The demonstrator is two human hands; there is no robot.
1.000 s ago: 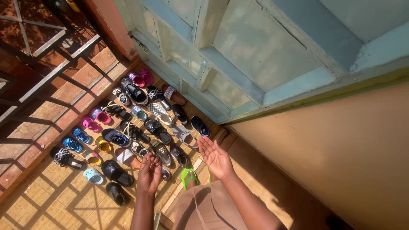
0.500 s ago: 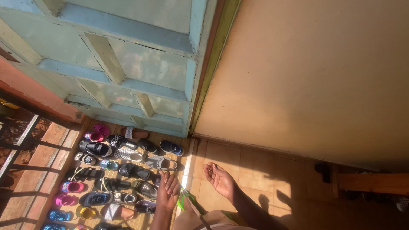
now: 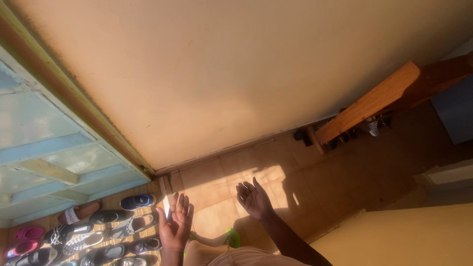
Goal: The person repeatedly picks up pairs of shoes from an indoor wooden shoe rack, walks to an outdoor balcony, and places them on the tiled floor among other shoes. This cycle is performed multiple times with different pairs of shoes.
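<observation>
Hands empty: left hand (image 3: 175,226) palm-up, fingers apart, over shoes (image 3: 98,236) rowed on floor at left; right hand (image 3: 253,199) loosely spread above sunlit tiles (image 3: 231,177). Nothing picked up; shoes untouched.

Just beside the fingers (image 3: 183,203) of the left hand (image 3: 175,224) lies a dark blue shoe (image 3: 137,201) with a white sole. Beyond it, away from the fingertips, are a black shoe (image 3: 109,216), a grey-and-white sneaker (image 3: 129,226), a black-and-white checked pair (image 3: 74,235) and pink sandals (image 3: 28,232). The floor tiles (image 3: 212,180) near the fingers of the right hand (image 3: 253,198) are tan, sunlit orange. The wall (image 3: 236,74) is pale peach, the door (image 3: 49,157) light blue-green, the wooden bench (image 3: 367,106) warm brown. A bright green patch (image 3: 233,237) shows below the right hand.
</observation>
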